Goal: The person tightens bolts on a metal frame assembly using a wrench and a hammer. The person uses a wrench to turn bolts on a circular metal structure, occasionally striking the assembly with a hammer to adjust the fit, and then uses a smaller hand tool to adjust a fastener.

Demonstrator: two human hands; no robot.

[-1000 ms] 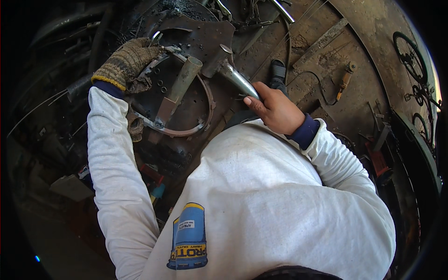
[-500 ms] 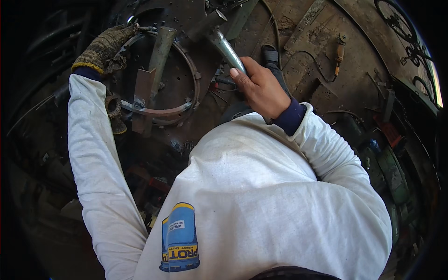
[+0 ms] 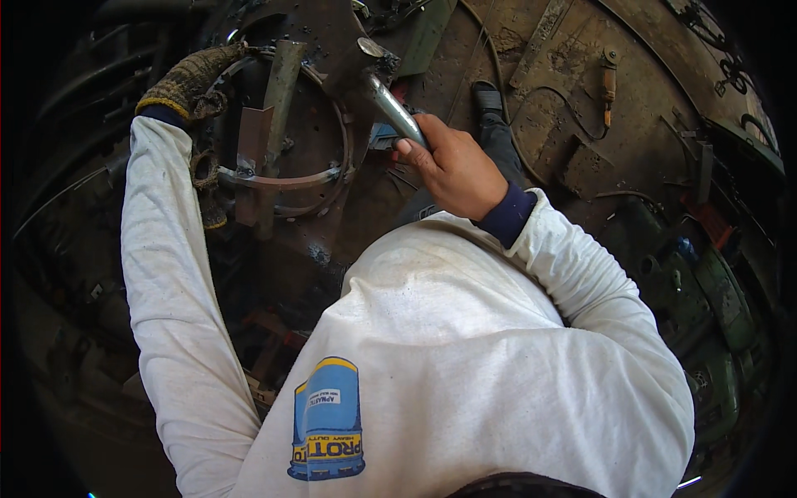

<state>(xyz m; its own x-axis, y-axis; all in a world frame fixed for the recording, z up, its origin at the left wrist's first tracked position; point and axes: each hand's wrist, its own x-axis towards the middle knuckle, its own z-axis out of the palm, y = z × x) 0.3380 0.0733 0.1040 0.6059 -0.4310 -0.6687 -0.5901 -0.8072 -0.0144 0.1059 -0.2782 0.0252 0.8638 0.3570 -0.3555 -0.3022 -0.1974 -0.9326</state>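
My left hand, in a worn knitted glove, grips the rim of a rusty metal ring assembly at the upper left. A flat steel bar crosses that ring upright, with a small angled plate beside it. My right hand, bare, is closed around the shiny metal handle of a hammer. The hammer head points up toward a dark steel plate above the ring. My white long-sleeved shirt fills the lower middle of the view.
A dirty workshop floor lies to the right, with metal strips, a cable and a wooden-handled tool. My dark shoe stands near the hammer. Green machine parts crowd the right edge; scrap metal lies at the lower left.
The view has swung, so ring and hammer sit further right in the picture. The hammer has lifted a little toward the dark plate. My left hand keeps its hold on the ring.
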